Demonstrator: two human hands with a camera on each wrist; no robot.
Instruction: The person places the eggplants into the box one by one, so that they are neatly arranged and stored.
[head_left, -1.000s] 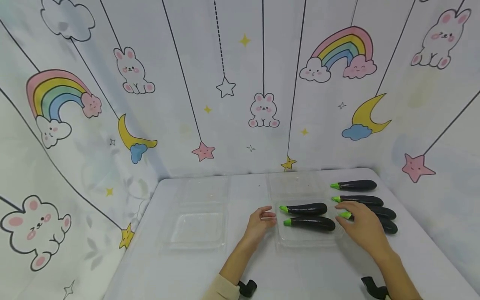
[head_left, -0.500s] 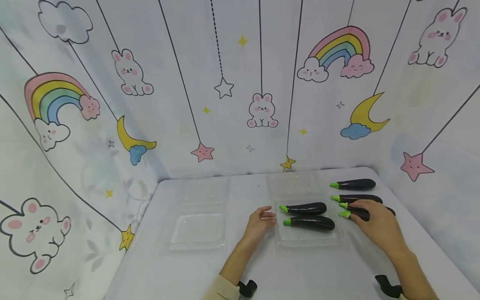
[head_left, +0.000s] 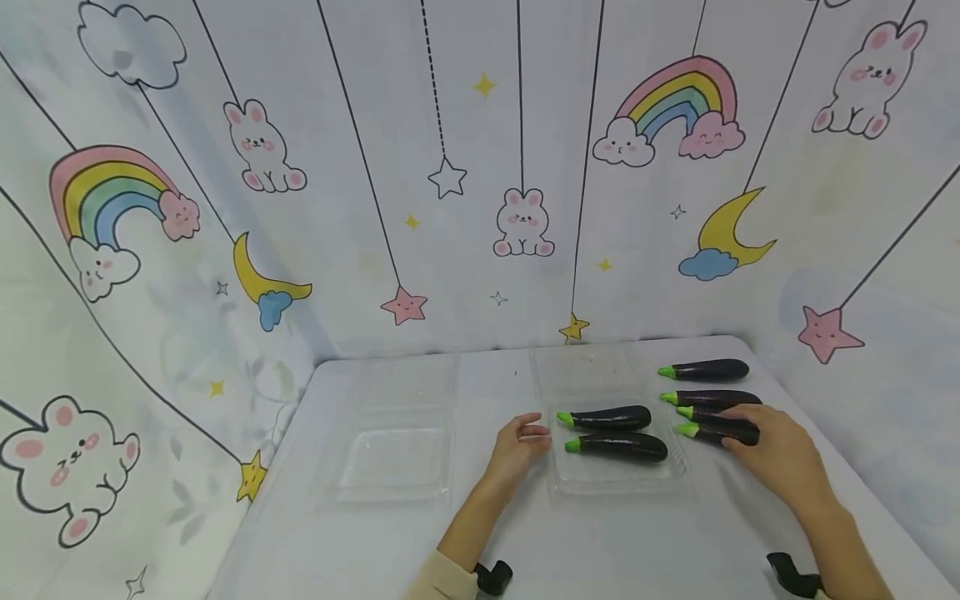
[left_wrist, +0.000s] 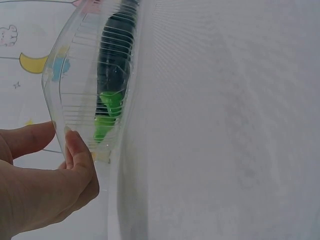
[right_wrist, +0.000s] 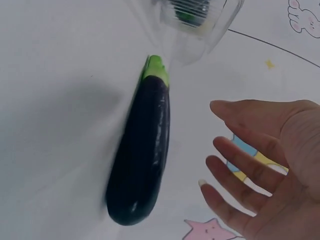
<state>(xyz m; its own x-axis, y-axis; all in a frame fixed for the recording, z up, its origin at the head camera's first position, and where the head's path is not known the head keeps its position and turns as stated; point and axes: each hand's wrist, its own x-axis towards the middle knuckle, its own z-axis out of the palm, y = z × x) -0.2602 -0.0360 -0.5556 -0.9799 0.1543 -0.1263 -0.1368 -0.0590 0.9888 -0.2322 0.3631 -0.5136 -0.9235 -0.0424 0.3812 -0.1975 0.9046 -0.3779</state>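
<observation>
My left hand is at the left side of a clear plastic clamshell container. Thumb and fingers pinch the container's rim in the left wrist view. Two dark eggplants with green stems, a rear one and a front one, lie side by side in it. My right hand is over the right ends of the loose eggplants, nearest the front one. In the right wrist view its fingers are spread and slightly bent, apart from the eggplant. Part of another loose eggplant is hidden behind this hand.
A second clear container stands opened at the left of the white table. Two more loose eggplants, one farthest back and one in front of it, lie at the back right. A patterned cloth hangs behind.
My right hand has moved right, from beside the container to the far ends of the loose eggplants, uncovering their green stems. My left hand has stayed at the container's edge.
</observation>
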